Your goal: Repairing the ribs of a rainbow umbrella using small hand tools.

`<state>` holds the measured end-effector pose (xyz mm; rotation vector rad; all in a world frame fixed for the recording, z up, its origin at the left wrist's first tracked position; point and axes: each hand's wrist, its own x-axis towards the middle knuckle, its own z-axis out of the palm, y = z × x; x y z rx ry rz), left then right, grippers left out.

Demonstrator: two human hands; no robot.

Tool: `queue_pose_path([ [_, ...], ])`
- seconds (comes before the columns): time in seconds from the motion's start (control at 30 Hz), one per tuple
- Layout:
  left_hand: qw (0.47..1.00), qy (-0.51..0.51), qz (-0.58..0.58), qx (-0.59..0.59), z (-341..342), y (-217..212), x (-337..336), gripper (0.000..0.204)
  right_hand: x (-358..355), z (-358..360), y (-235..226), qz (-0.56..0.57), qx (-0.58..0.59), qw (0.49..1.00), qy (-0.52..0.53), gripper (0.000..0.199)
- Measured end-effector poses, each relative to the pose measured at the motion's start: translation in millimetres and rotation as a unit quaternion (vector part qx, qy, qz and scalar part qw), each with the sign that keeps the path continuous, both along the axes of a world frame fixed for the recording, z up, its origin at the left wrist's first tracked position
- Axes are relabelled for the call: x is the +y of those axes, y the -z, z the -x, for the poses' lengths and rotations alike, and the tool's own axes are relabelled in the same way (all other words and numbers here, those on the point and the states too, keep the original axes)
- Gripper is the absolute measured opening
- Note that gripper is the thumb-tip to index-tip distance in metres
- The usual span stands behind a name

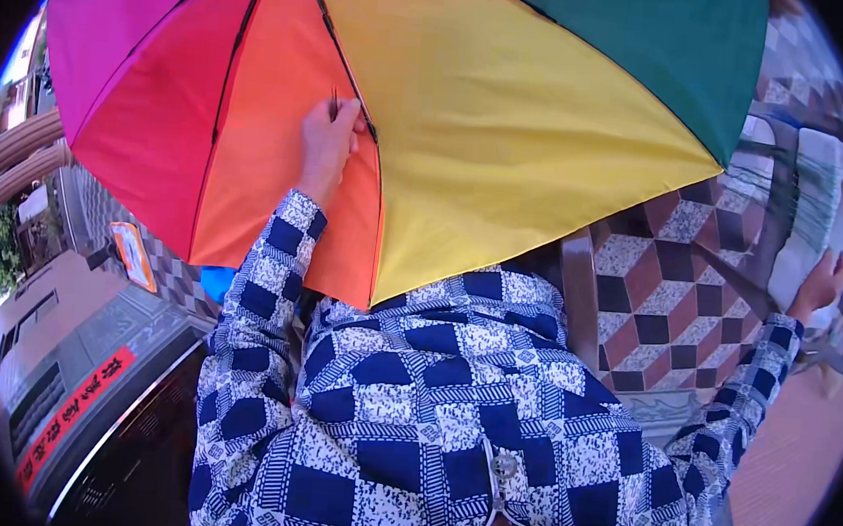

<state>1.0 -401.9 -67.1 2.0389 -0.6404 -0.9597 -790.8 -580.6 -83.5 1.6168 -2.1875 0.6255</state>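
Observation:
A multicoloured umbrella canopy [478, 150] is spread over my lap, its inner side with black ribs [330, 27] facing up. My left hand [327, 149] lies over the orange panel, beside the rib that borders the yellow one. Its fingers are pinched together, with a small dark pointed tool [334, 105] sticking up from them; its exact kind is unclear. Far to the right, my right hand [819, 288] is stretched out beside a pale, green-streaked bag-like thing [811, 212]. Its fingers look apart, and I see nothing in them.
Patterned floor tiles [668, 300] show to the right, with a brown wooden edge [580, 303] beside my lap. At left are a brown rail [18, 162], an orange-framed sign [134, 255] and a red banner [73, 419]. A blue thing [216, 283] peeks out under the canopy.

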Motion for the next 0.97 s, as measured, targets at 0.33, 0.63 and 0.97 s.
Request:
queue_pose_path([
  [0.33,0.99,0.097,-0.066,-0.077,-2.0,-4.8,-11.7,0.026,35.8,-302.7,-109.4,0.057,-0.284,0.904,-0.313,0.022],
  [0.63,0.988,0.108,-0.022,-0.106,-2.4,6.0,-8.0,0.028,70.6,-457.4,-125.9,-0.018,-0.226,0.78,-0.583,0.014],
  [0.97,0.995,0.098,-0.005,0.003,-15.0,12.9,-0.8,0.027,117.4,-535.5,-108.5,-0.191,-0.3,0.593,-0.722,0.019],
])
